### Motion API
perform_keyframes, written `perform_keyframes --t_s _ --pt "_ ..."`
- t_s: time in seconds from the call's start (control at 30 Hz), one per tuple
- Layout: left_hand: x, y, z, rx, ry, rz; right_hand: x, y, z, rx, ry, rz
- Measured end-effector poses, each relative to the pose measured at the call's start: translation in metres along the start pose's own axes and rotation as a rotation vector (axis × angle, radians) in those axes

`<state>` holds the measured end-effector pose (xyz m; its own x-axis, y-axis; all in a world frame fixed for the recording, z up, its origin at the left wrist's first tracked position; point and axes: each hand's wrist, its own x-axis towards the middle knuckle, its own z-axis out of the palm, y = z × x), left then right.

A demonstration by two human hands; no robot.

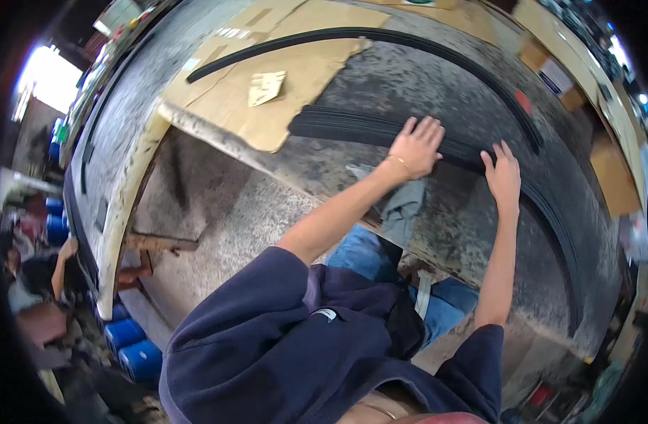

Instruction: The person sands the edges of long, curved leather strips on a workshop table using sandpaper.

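Observation:
A flat bundle of long black strips (345, 127), rubber-like in look, lies across the worktable (451, 240) and curves down toward the right in this wide view. My left hand (417, 147) rests palm down on the bundle's middle, fingers stretched out. Farther right, my right hand (504, 177) lies over the same strips with its fingers extended and the thumb apart. Parts of the strips are hidden beneath both hands. A grey-green cloth (403, 208) hangs at the table's near edge, below my left forearm.
Beyond the bundle runs another long black strip (409, 35). Flattened cardboard (232, 116) covers the table's left part, with a torn paper piece (266, 87) on it. Blue containers (140, 359) stand at lower left, near another person (44, 275). Cardboard boxes (614, 177) line the right.

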<state>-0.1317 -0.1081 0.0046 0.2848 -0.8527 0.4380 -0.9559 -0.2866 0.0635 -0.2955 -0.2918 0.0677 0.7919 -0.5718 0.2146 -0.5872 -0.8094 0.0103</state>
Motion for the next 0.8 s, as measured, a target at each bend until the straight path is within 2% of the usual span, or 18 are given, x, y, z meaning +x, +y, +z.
perform_keyframes --t_s 0.07,0.13,0.17,0.2,0.27,0.33,0.43,0.53,0.6,0.63,0.67,0.7,0.73,0.77,0.8 --pt "0.000 0.000 0.007 -0.012 -0.004 -0.018 0.035 -0.079 -0.020 0.462 0.123 -0.208" --pt "0.007 0.002 -0.005 0.090 -0.266 0.041 0.067 -0.173 -0.021 0.606 0.021 -0.434" --pt "0.001 0.000 0.007 0.016 -0.087 0.023 0.079 -0.224 -0.033 0.605 -0.161 -0.512" --pt "-0.005 -0.002 0.018 -0.056 0.091 0.011 0.092 -0.270 -0.015 0.588 -0.156 -0.605" --pt "0.001 0.001 0.004 -0.073 -0.091 -0.025 0.107 -0.350 -0.014 0.454 -0.299 -0.678" --pt "0.002 0.002 -0.010 -0.088 -0.136 -0.037 0.138 -0.406 0.062 0.529 0.269 -0.956" --pt "0.002 -0.001 -0.009 -0.142 -0.110 -0.042 0.139 -0.445 0.085 0.454 0.167 -0.934" --pt "0.003 -0.001 -0.006 -0.139 0.007 -0.018 0.139 -0.435 0.069 0.534 0.163 -0.970" --pt "0.011 0.005 -0.032 -0.078 -0.129 -0.048 0.145 -0.410 0.052 0.465 0.437 -0.933" --pt "0.003 0.005 -0.026 0.028 -0.037 -0.007 0.139 -0.379 0.021 0.628 0.361 -0.783" --pt "-0.004 0.002 -0.007 -0.026 0.076 0.031 0.133 -0.346 -0.019 0.784 0.299 -0.627" --pt "-0.006 -0.002 0.011 -0.011 0.155 0.062 0.120 -0.302 -0.044 0.811 0.416 -0.567" --pt "0.001 -0.004 0.025 0.026 0.105 0.072 0.102 -0.253 -0.062 0.835 0.546 -0.526" --pt "0.007 -0.003 -0.002 -0.187 -0.123 0.031 0.081 -0.207 -0.070 0.738 0.521 -0.395" --pt "0.007 -0.001 -0.004 -0.133 -0.135 -0.022 0.058 -0.164 -0.076 0.643 0.499 -0.275"
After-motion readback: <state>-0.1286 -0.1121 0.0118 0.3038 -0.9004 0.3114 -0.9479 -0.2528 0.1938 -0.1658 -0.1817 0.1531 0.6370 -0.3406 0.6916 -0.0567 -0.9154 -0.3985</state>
